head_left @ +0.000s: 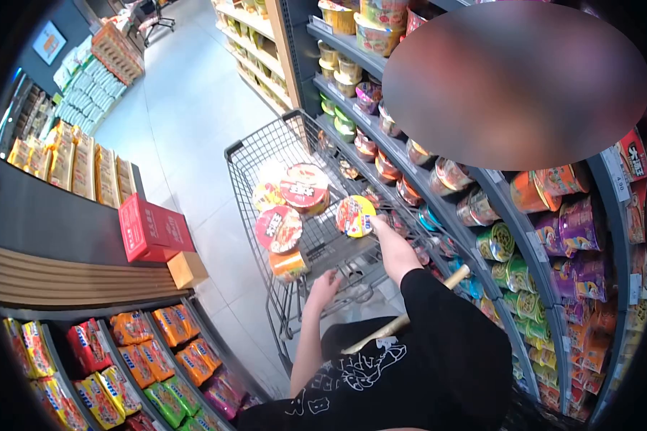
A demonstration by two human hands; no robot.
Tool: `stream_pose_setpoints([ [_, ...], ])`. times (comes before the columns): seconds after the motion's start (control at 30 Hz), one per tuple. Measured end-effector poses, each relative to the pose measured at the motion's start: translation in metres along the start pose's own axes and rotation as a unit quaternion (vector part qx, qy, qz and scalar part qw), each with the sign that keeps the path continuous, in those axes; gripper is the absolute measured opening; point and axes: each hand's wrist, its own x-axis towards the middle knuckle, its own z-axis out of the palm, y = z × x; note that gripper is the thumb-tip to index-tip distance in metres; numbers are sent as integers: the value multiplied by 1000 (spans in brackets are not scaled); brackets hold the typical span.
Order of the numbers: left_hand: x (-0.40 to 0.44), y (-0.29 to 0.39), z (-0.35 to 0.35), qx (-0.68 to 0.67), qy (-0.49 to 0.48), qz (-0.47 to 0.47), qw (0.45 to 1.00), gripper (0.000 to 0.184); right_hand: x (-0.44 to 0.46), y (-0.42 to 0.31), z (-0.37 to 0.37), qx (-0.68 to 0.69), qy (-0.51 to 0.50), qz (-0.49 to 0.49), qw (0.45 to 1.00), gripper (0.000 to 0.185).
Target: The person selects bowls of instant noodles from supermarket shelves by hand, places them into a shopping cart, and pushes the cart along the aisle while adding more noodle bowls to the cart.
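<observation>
My right hand (382,226) grips a yellow-lidded instant noodle cup (352,215) by its near side, over the right part of a black wire shopping cart (236,151). Nothing is in my left hand (325,287), which hangs near the cart's close end with fingers partly spread. In the cart lie a large red-lidded noodle bowl (305,188), a second red and white noodle bowl (279,230) and an orange noodle packet (288,266). Part of another yellow and red package (267,196) shows behind them.
Shelves of cup noodles (514,244) line the right side, close to the cart. On the left stand racks of bagged noodles (133,352), a red box (154,230) and a small cardboard box (187,270). Grey tiled floor (187,93) runs ahead. A blurred patch covers the upper right.
</observation>
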Motion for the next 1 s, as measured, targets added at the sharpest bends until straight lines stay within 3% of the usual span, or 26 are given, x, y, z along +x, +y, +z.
stream_pose_setpoints([
  [0.43, -4, 5, -9, -47, -15, -27, 998, 37, -5, -3, 18, 19, -46, -13, 999, 44],
  [0.63, -5, 6, -12, -37, -14, -19, 999, 36, -28, -20, 21, -150, -7, -42, 988, 42],
  [0.7, -3, 5, -14, -64, -19, -38, 997, 36, -31, -21, 27, -198, -20, -98, 975, 37],
  [0.77, -1, 5, -17, -77, -19, -38, 996, 36, -33, -26, 29, 77, -112, -21, 990, 29],
  [0.8, 0, 5, -19, -91, -29, -35, 995, 36, -39, -35, 23, 137, -134, 13, 981, 23],
  [0.93, 8, 4, -30, -80, 22, -72, 994, 36, -3, -47, 26, 123, -164, -20, 979, 26],
  [1.0, 22, -20, -36, 20, 98, 1, 995, 37, 19, -61, 25, 5, -188, -109, 976, 29],
])
